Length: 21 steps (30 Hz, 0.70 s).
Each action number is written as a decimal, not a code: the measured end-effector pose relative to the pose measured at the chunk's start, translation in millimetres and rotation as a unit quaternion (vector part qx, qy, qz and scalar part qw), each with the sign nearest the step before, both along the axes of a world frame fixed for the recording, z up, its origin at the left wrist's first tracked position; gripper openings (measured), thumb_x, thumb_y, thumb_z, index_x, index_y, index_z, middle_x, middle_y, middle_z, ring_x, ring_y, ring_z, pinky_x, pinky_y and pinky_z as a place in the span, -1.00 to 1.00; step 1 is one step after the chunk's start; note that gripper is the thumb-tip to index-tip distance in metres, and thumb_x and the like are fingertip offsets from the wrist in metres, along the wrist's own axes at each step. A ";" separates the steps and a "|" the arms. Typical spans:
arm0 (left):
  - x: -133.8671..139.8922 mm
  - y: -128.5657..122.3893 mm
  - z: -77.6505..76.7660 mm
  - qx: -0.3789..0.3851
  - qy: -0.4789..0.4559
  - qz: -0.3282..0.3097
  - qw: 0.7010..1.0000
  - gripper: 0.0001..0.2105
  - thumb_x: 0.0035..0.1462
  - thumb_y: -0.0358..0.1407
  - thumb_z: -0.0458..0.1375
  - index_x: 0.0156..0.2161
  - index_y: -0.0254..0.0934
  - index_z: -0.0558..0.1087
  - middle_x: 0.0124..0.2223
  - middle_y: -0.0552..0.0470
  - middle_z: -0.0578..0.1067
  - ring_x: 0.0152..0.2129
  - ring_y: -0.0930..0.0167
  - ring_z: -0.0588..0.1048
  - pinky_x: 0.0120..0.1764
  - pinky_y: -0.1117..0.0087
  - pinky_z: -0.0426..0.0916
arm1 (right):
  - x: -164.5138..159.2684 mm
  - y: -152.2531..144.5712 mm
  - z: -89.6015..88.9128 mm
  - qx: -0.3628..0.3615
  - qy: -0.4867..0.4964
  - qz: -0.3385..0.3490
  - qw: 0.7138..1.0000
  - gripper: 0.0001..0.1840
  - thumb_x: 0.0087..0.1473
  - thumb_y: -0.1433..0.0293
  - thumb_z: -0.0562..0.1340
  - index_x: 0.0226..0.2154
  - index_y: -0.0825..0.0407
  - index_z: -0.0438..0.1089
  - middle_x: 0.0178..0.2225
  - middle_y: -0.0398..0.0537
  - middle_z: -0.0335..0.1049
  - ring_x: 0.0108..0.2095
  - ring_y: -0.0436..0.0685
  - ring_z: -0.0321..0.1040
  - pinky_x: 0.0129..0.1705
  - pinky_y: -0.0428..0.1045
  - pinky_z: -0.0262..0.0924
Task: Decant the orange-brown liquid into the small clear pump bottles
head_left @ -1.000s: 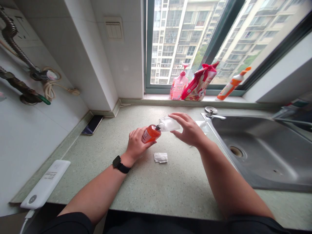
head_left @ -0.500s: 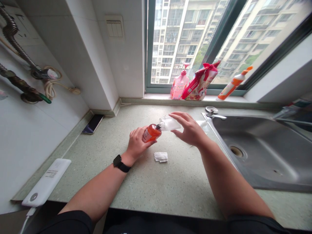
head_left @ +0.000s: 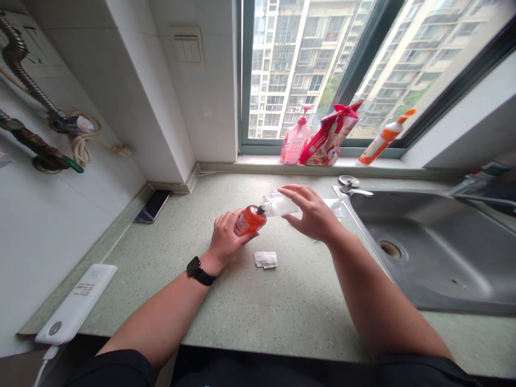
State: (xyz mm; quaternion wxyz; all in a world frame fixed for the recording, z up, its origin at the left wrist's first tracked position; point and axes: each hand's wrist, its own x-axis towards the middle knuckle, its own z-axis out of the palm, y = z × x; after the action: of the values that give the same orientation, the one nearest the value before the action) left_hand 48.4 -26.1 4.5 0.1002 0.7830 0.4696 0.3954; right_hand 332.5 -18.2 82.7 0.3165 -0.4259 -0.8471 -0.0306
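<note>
So the left hand (head_left: pixel 228 235) wraps the orange bottle (head_left: pixel 252 221), right hand (head_left: pixel 312 216) pinches the clear bottle (head_left: pixel 278 205) to its right; they're basically neck to neck over the worktop (head_left: pixel 231 312), nearer its back edge, clear one's long axis roughly parallel to that.

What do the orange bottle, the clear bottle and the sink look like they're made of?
Orange bottle: glossy, translucent plastic or glass; bright highlights, material uncertain.
Clear bottle: probably plastic, perhaps glass; colourless and see-through.
Sink: satin metal, likely stainless steel; grey with soft reflections.
</note>
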 end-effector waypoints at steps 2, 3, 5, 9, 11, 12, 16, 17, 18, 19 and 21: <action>-0.1 0.1 -0.3 0.001 0.002 0.001 1.000 -0.28 0.17 0.24 0.31 0.25 -0.18 0.41 0.08 -0.16 0.60 -0.01 0.12 0.57 0.12 0.05 0.38 | 0.0 -0.2 0.2 0.005 -0.002 0.001 1.000 -0.19 0.18 0.40 0.35 0.42 -0.27 0.18 0.25 0.08 0.40 0.24 0.44 0.35 0.26 0.46 0.33; -0.2 0.2 -0.6 0.004 0.003 0.001 1.000 -0.28 0.17 0.24 0.31 0.26 -0.18 0.41 0.08 -0.16 0.60 -0.01 0.12 0.57 0.12 0.06 0.39 | 0.1 -0.2 0.3 0.006 -0.004 0.001 1.000 -0.19 0.18 0.40 0.35 0.42 -0.27 0.18 0.25 0.08 0.40 0.24 0.45 0.35 0.26 0.46 0.33; -0.4 0.4 -1.3 0.013 0.004 -0.001 1.000 -0.29 0.18 0.23 0.31 0.26 -0.19 0.41 0.08 -0.16 0.60 -0.01 0.13 0.57 0.12 0.07 0.39 | 0.3 -0.3 0.3 0.006 -0.006 0.001 1.000 -0.17 0.17 0.41 0.35 0.42 -0.27 0.17 0.25 0.09 0.41 0.24 0.45 0.34 0.26 0.47 0.33; -0.9 0.9 -2.6 0.021 -0.001 -0.006 1.000 -0.28 0.18 0.24 0.29 0.26 -0.21 0.41 0.07 -0.16 0.60 -0.02 0.13 0.57 0.10 0.07 0.39 | 0.6 0.2 -0.3 0.013 -0.008 0.002 1.000 -0.16 0.17 0.41 0.35 0.43 -0.26 0.16 0.25 0.08 0.41 0.23 0.45 0.35 0.24 0.48 0.34; -0.9 1.0 -2.7 0.020 -0.002 -0.007 1.000 -0.27 0.18 0.25 0.28 0.26 -0.20 0.40 0.06 -0.15 0.60 -0.03 0.13 0.57 0.10 0.07 0.39 | 0.6 0.5 -0.7 0.025 -0.010 0.005 1.000 -0.18 0.17 0.41 0.35 0.42 -0.24 0.18 0.24 0.10 0.42 0.22 0.44 0.36 0.23 0.47 0.35; -0.9 1.1 -2.7 0.018 -0.003 -0.007 1.000 -0.27 0.18 0.26 0.27 0.26 -0.20 0.40 0.06 -0.15 0.60 -0.03 0.13 0.57 0.10 0.06 0.39 | 0.6 0.6 -0.9 0.030 -0.011 0.006 0.999 -0.19 0.18 0.41 0.35 0.42 -0.22 0.18 0.24 0.10 0.42 0.21 0.44 0.37 0.23 0.47 0.36; -0.6 1.6 -2.9 0.014 -0.005 -0.005 1.000 -0.27 0.17 0.27 0.27 0.25 -0.18 0.40 0.06 -0.16 0.60 -0.02 0.12 0.57 0.10 0.05 0.39 | 0.0 0.2 -0.5 0.036 -0.013 0.006 0.999 -0.18 0.18 0.42 0.35 0.42 -0.23 0.18 0.24 0.10 0.41 0.20 0.43 0.37 0.23 0.46 0.37; -0.6 1.7 -3.0 0.013 -0.005 -0.006 1.000 -0.27 0.17 0.27 0.27 0.25 -0.18 0.40 0.06 -0.16 0.60 -0.02 0.11 0.57 0.10 0.04 0.39 | -0.1 0.0 -0.2 0.037 -0.014 0.006 0.999 -0.18 0.18 0.42 0.35 0.42 -0.23 0.18 0.23 0.10 0.41 0.20 0.43 0.37 0.22 0.46 0.37; -0.5 1.9 -3.2 0.013 -0.006 -0.008 1.000 -0.27 0.17 0.27 0.27 0.25 -0.19 0.40 0.06 -0.16 0.60 -0.02 0.11 0.57 0.10 0.04 0.39 | -0.2 -0.3 0.2 0.037 -0.015 0.006 0.999 -0.18 0.18 0.42 0.34 0.42 -0.23 0.18 0.23 0.11 0.41 0.20 0.43 0.37 0.22 0.46 0.37; -0.5 2.0 -3.4 0.014 -0.006 -0.009 1.000 -0.27 0.17 0.27 0.27 0.25 -0.19 0.40 0.07 -0.16 0.60 -0.02 0.11 0.57 0.10 0.04 0.39 | -0.3 -0.5 0.5 0.038 -0.016 0.006 0.999 -0.18 0.18 0.42 0.34 0.42 -0.22 0.17 0.23 0.11 0.41 0.20 0.43 0.38 0.22 0.46 0.37; -0.6 2.2 -3.7 0.016 -0.006 -0.011 1.000 -0.27 0.18 0.27 0.26 0.26 -0.19 0.40 0.07 -0.16 0.60 -0.02 0.12 0.57 0.10 0.04 0.39 | -0.5 -0.9 0.9 0.038 -0.018 0.006 0.999 -0.18 0.18 0.43 0.34 0.43 -0.22 0.17 0.24 0.12 0.41 0.20 0.43 0.38 0.22 0.46 0.37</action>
State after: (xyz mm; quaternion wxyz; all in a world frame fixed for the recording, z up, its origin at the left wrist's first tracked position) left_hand 47.9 -23.9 0.8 0.0948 0.7869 0.4542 0.4068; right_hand 332.0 -19.1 83.6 0.3178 -0.4078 -0.8532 -0.0686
